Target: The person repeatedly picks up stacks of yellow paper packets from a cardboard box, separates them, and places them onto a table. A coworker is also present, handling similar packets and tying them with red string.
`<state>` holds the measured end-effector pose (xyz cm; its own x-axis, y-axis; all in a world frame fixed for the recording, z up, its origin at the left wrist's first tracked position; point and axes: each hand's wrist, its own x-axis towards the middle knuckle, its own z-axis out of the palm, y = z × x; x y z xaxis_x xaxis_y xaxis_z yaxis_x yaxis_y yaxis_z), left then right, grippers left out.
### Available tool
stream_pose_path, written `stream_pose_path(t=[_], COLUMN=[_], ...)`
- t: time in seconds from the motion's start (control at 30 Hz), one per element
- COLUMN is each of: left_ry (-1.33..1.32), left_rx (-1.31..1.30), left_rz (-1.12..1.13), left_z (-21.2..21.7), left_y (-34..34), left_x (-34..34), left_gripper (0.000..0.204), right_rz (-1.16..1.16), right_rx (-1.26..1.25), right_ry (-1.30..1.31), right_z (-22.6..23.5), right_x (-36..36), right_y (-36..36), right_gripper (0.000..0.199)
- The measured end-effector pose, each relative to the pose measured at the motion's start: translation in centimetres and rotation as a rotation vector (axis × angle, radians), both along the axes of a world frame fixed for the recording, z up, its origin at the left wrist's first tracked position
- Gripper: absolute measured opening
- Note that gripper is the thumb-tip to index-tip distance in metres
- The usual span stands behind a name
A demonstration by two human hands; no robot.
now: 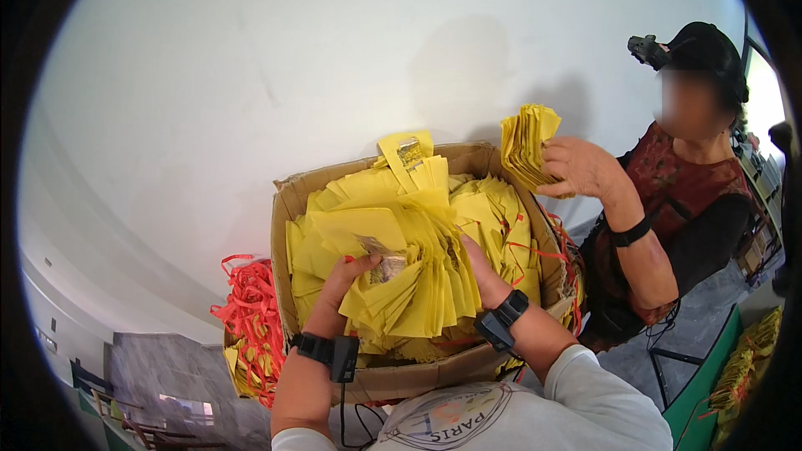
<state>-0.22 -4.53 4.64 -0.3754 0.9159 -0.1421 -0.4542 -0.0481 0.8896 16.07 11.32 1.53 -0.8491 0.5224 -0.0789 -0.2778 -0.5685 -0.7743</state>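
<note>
Between my two hands is a thick, fanned stack of yellow paper sheets [426,276], held over a large cardboard box [401,384]. My left hand [344,277] grips the stack's left side, its thumb on a sheet with a metallic patch. My right hand [483,271] presses against the right side; its fingers are partly hidden behind the paper. More yellow paper sheets [334,188] fill the box in loose heaps. At the right, a co-worker's hand [581,169] holds up a separate bundle of yellow papers [528,146].
A co-worker [693,150] in a black cap stands right of the box. Red ribbons [251,292] pile over another container at the left. A white wall [251,58] rises behind the box. A green table [702,384] with more yellow bundles is at lower right.
</note>
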Motion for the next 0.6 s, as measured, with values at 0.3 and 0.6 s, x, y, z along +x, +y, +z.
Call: stream_pose_path(t=[0.3, 0.6], left_ry=[-0.213, 0.103], left_rx=[0.019, 0.180], left_rz=[0.135, 0.051], left_z=[-0.5, -1.7], left_y=[-0.5, -1.0], left_x=[1.1, 1.3], left_gripper=[0.030, 0.039], right_rz=[-0.013, -0.046], right_rx=[-0.110, 0.006], right_ry=[0.195, 0.010], right_z=[-2.6, -5.0], right_x=[-0.2, 0.0], right_y=[1.0, 2.4], right_gripper=[0.040, 0.044])
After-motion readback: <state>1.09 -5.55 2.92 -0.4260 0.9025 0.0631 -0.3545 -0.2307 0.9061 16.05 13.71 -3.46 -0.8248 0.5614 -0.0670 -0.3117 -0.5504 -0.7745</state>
